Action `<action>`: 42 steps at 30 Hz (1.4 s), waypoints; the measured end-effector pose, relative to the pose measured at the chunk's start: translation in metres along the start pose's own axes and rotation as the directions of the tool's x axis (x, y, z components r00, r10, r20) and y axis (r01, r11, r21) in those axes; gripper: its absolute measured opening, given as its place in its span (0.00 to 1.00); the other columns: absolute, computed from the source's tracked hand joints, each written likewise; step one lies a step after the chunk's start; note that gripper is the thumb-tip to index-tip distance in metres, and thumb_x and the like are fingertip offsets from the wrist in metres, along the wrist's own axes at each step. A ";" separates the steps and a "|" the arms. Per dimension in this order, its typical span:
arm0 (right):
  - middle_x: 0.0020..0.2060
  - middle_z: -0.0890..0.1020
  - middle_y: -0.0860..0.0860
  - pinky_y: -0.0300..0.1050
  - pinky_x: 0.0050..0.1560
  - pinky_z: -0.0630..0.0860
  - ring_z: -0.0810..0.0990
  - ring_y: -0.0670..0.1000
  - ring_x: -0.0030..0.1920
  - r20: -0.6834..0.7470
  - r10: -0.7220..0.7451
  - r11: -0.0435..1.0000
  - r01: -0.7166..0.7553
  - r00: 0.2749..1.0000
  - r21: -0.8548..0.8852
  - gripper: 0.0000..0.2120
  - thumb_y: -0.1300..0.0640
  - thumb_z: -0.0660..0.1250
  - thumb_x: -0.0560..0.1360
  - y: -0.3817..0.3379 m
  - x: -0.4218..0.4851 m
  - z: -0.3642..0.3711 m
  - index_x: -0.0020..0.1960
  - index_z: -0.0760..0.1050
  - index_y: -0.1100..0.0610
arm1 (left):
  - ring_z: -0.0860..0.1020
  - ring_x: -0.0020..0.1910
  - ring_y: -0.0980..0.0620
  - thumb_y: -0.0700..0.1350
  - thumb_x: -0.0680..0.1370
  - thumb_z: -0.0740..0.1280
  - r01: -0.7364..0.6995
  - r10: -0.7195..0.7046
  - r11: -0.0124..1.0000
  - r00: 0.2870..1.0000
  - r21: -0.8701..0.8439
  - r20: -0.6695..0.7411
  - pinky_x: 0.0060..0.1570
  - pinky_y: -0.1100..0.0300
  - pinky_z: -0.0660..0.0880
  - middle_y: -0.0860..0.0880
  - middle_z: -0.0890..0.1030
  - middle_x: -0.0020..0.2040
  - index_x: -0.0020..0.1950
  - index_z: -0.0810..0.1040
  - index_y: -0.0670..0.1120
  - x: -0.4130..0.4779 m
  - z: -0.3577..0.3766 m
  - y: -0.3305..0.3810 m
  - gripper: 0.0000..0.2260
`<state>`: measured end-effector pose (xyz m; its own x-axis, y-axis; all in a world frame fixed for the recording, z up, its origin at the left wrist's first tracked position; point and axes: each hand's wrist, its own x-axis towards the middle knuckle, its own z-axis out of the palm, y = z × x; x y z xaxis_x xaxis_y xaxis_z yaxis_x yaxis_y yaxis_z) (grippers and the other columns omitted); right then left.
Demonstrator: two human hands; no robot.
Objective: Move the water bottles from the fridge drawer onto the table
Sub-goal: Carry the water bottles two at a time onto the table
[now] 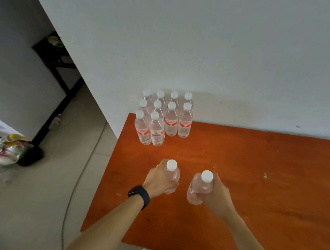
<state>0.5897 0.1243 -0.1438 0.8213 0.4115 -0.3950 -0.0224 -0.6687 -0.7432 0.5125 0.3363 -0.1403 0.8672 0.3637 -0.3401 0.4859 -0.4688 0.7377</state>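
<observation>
A crumpled clear plastic bag (6,151) lies on the pale tiled floor (42,195) at far left. Ten clear plastic water bottles with white caps (160,122) already stand clustered at the far left corner of the orange-brown wooden table (262,177), close to its left edge. Nearer, the left hand (160,180) grasps the left bottle (172,170) upright. Just right of it, the right hand (218,194) grasps the right bottle (200,186). Both seem ready to set down. The fridge drawer is out of view, so what remains cannot be told. Wide bare tabletop lies to the right.
</observation>
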 end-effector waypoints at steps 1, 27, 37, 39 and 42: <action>0.48 0.82 0.43 0.36 0.41 0.77 0.82 0.44 0.46 -0.013 0.014 1.000 -0.013 1.000 0.015 0.29 0.54 0.79 0.65 -0.005 0.009 0.002 0.60 0.67 0.47 | 0.78 0.56 0.51 0.50 0.67 0.78 -0.014 0.014 1.000 1.000 0.015 0.005 0.55 0.54 0.79 0.54 0.78 0.57 0.64 0.69 0.54 0.012 -0.005 -0.001 0.29; 0.49 0.81 0.39 0.33 0.42 0.76 0.80 0.41 0.49 -0.092 -0.076 0.993 0.084 0.993 0.087 0.31 0.55 0.80 0.65 -0.084 0.182 0.007 0.62 0.68 0.44 | 0.78 0.51 0.47 0.52 0.66 0.79 -0.280 0.572 0.463 0.819 0.841 -0.042 0.50 0.52 0.65 0.50 0.84 0.45 0.64 0.70 0.49 0.169 -0.065 0.042 0.30; 0.69 0.74 0.47 0.47 0.61 0.73 0.76 0.52 0.65 0.015 0.066 0.994 -0.067 0.998 0.091 0.44 0.41 0.77 0.68 -0.056 0.191 0.018 0.76 0.58 0.49 | 0.74 0.63 0.49 0.56 0.81 0.65 -0.395 0.480 0.521 0.868 0.757 0.123 0.63 0.54 0.63 0.51 0.83 0.57 0.70 0.73 0.51 0.183 -0.093 0.073 0.19; 0.70 0.73 0.49 0.48 0.63 0.72 0.75 0.54 0.67 0.053 0.098 0.989 -0.104 0.994 0.109 0.45 0.44 0.77 0.69 -0.055 0.191 0.024 0.77 0.56 0.50 | 0.77 0.59 0.50 0.54 0.81 0.64 -0.387 0.463 0.561 0.879 0.731 0.110 0.62 0.56 0.65 0.51 0.83 0.54 0.70 0.73 0.52 0.182 -0.096 0.075 0.18; 0.70 0.73 0.49 0.47 0.62 0.71 0.75 0.54 0.67 0.043 0.118 0.979 -0.124 0.992 0.161 0.44 0.46 0.76 0.71 -0.059 0.194 0.030 0.78 0.54 0.50 | 0.79 0.51 0.50 0.53 0.81 0.65 -0.391 0.460 0.599 0.882 0.699 0.100 0.55 0.59 0.68 0.51 0.84 0.48 0.69 0.74 0.52 0.181 -0.100 0.077 0.17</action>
<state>0.7335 0.2623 -0.1931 0.7874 0.3561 -0.5032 -0.2153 -0.6060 -0.7657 0.6954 0.4466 -0.0867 0.9995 0.0245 -0.0196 0.0275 -0.9856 0.1671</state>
